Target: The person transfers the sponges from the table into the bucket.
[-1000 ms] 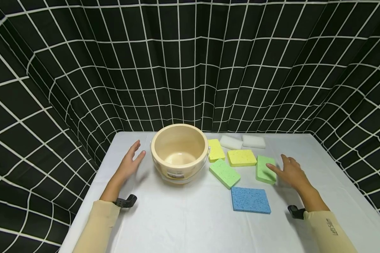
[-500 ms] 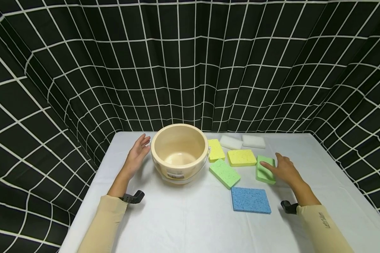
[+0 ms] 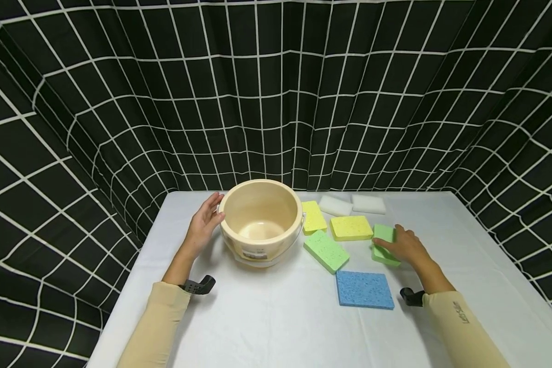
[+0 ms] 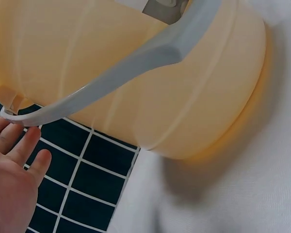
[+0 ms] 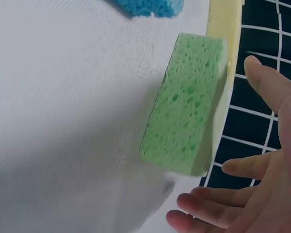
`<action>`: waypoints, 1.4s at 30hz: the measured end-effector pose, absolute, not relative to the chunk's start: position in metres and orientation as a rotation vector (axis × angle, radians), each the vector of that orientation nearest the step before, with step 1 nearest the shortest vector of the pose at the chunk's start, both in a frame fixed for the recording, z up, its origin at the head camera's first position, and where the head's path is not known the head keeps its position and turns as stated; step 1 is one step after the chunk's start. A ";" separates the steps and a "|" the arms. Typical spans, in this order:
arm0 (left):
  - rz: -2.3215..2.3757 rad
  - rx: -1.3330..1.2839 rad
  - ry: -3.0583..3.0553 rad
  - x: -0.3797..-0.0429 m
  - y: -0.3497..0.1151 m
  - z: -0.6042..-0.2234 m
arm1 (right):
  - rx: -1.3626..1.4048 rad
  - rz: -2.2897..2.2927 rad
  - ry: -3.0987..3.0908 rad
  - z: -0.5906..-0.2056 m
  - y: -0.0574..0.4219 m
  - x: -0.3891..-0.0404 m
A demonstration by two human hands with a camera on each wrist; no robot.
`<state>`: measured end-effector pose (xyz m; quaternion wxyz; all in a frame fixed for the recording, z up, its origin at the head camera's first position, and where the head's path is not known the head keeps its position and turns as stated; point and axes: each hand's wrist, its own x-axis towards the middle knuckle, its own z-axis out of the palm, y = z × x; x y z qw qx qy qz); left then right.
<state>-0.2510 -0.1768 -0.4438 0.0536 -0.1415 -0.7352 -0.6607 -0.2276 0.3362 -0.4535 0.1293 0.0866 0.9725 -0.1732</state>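
Note:
A cream bucket (image 3: 261, 207) with a pale handle (image 4: 136, 60) stands upright on the table. At its left rim is my left hand (image 3: 201, 227), fingers extended; in the left wrist view its fingertips are right by the handle's end. Farther right, my right hand (image 3: 408, 246) hovers over the right-hand green sponge (image 3: 384, 233), thumb on one side and fingers on the other. From the right wrist, that green sponge (image 5: 184, 107) lies on the cloth, with thumb and fingers spread apart from it.
Around the bucket's right side lie another green sponge (image 3: 326, 250), a blue sponge (image 3: 365, 290), two yellow sponges (image 3: 351, 228) and two white sponges (image 3: 368, 204). A white cloth covers the table (image 3: 276, 322). Behind hangs a black curtain with a white grid (image 3: 276, 102).
My left hand has moved right and forward, from beside the bucket up to its rim. My right hand has shifted left, over the green sponge. Bucket and sponges have stayed put.

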 end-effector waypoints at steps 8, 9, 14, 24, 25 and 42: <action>-2.038 -0.402 -2.237 -0.248 -0.174 -0.445 | 0.286 -0.491 2.800 -0.457 0.328 -0.228; -2.041 -0.403 -2.225 -0.248 -0.174 -0.445 | 0.282 -0.485 2.803 -0.457 0.327 -0.228; -2.033 -0.403 -2.198 -0.247 -0.175 -0.444 | 0.300 -0.459 2.817 -0.456 0.323 -0.232; -2.063 -0.374 -2.190 -0.249 -0.174 -0.445 | 0.393 -0.517 2.772 -0.455 0.318 -0.239; -2.069 -0.369 -2.189 -0.249 -0.173 -0.445 | 0.397 -0.522 2.771 -0.455 0.318 -0.239; -2.115 -0.332 -2.153 -0.246 -0.168 -0.445 | 0.249 -0.565 2.883 -0.431 0.336 -0.233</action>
